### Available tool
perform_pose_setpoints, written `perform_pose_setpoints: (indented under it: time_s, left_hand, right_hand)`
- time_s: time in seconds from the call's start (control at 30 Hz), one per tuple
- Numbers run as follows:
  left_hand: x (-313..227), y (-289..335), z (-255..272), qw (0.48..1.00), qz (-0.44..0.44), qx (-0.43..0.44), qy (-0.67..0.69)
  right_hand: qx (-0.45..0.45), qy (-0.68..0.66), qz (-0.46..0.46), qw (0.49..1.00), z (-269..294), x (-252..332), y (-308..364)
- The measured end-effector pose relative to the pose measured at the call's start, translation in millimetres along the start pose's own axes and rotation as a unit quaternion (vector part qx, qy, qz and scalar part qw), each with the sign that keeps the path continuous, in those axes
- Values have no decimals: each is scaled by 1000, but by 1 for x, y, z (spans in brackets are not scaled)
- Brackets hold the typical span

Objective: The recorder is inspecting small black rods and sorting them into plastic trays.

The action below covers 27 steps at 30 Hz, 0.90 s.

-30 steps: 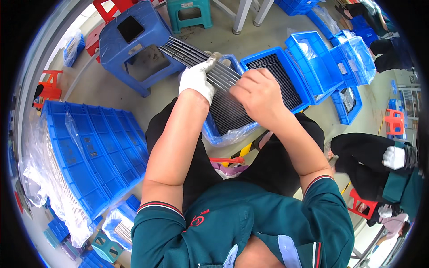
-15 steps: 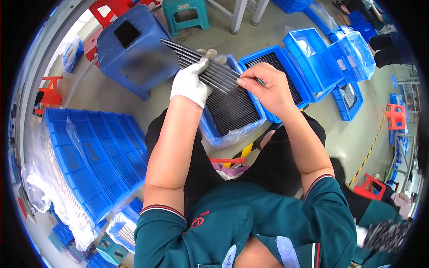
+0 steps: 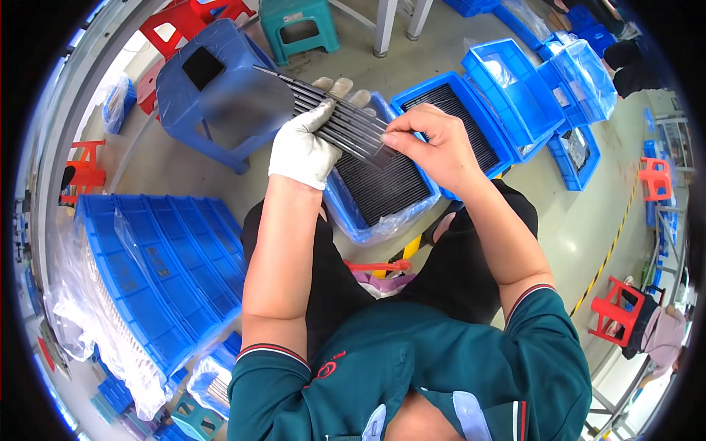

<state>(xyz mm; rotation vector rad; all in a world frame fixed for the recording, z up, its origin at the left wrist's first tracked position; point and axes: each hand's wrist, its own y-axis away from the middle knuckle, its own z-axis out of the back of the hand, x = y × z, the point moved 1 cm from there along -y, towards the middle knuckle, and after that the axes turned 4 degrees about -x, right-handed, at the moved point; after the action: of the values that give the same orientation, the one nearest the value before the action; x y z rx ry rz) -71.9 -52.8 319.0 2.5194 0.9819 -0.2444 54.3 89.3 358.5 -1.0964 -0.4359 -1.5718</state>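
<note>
My left hand, in a white glove, is closed around a flat row of several thin dark rods. They slant from upper left to lower right over a lined blue bin. More dark rods lie packed side by side in that bin. My bare right hand pinches at the lower right ends of the held row, thumb and forefinger together. Whether it grips one rod or several is too small to tell.
Right of the lined bin stands a second blue bin of dark rods, with empty-looking blue crates beyond. A blue stool is at the upper left, a teal stool at the top. Stacked blue bins rise at my left.
Both hands and the held rods have shifted slightly left in the picture. The right fingers stay pinched at the rod ends. A dark-patterned shape at the lower right is gone from view.
</note>
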Motion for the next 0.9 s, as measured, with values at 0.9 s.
perform_pose_setpoints:
  time_s: [0.9]
  left_hand:
    - [8,-10,9,992,-13,-127,-16]
  right_hand:
    - [-14,91,208,974,-12,3,2]
